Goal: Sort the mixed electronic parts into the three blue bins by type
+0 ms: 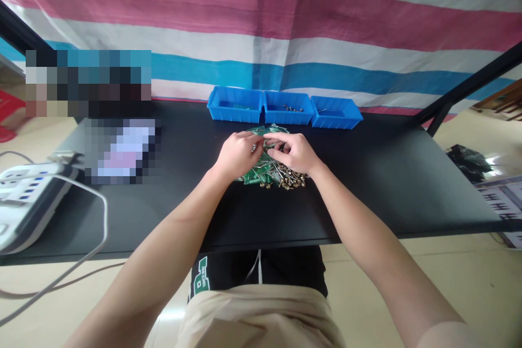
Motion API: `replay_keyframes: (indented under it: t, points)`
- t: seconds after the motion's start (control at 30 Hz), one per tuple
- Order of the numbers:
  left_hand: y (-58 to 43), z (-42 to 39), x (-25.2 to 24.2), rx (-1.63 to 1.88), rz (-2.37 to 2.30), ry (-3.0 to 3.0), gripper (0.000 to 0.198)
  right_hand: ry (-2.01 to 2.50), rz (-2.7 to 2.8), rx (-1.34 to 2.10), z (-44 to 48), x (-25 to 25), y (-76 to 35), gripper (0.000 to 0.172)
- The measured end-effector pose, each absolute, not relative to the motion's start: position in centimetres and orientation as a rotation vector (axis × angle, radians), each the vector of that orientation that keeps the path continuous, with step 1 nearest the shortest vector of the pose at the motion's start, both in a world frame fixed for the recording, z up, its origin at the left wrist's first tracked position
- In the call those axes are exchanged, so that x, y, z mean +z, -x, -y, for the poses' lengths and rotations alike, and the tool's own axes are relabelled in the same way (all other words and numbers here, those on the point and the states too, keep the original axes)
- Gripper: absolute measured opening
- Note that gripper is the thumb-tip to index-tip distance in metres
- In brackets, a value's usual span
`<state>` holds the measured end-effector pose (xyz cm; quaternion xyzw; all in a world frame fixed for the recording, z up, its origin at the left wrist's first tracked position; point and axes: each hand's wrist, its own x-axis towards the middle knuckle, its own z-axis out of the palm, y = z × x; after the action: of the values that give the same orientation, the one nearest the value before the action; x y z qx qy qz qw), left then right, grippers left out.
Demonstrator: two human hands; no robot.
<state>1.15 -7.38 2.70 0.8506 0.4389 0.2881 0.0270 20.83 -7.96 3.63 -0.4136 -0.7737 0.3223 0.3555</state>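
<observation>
My left hand (240, 153) is at the left of a mixed pile, its fingers curled and pressed together. A small shiny metal bit shows by its thumb, too small to name. My right hand (297, 153) is over the right of the pile, index finger stretched toward the left fingertips, thumb apart below, nothing visibly held. Under both hands lie translucent green plastic pieces (261, 174) and long metal screws or nails with round brass-coloured heads (293, 178). The hands hide part of the pile.
Three blue bins stand in a row behind the pile: a left bin (235, 114) with green pieces, a middle bin (289, 117) with brass-coloured bits, and a right bin (337, 120) with thin metal pieces. A power strip (32, 196) with a white cable lies at the black table's (387, 185) left.
</observation>
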Motion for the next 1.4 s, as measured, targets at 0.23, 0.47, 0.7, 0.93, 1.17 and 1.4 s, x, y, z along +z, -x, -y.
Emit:
replay_keyframes:
  t: [0.23, 0.47, 0.7, 0.93, 1.17, 1.4]
  points:
    - [-1.2, 7.4, 2.8, 0.848, -1.36, -2.612, 0.033, 1.053, 1.993, 0.836, 8.0, 3.7, -20.8, 0.044]
    - [-1.1, 7.3, 2.7, 0.863, -1.359, -2.631, 0.033, 1.062, 1.987, 0.837, 8.0, 3.8, -20.7, 0.043]
    - [-1.2, 7.4, 2.8, 0.906, -1.412, -2.61, 0.032, 1.058, 1.99, 0.841, 7.8, 3.5, -20.9, 0.045]
    - [-1.2, 7.4, 2.8, 1.0, -1.453, -2.549, 0.029, 1.093, 2.056, 0.685, 7.6, 3.2, -21.3, 0.046]
    - [-1.1, 7.4, 3.0, 0.965, -1.506, -2.483, 0.025, 1.151, 2.15, 0.194, 6.7, 2.6, -22.5, 0.054]
    - [-1.1, 7.3, 2.6, 1.018, -1.488, -2.484, 0.024, 1.514, 2.027, -0.116, 4.7, 1.7, -24.5, 0.076]
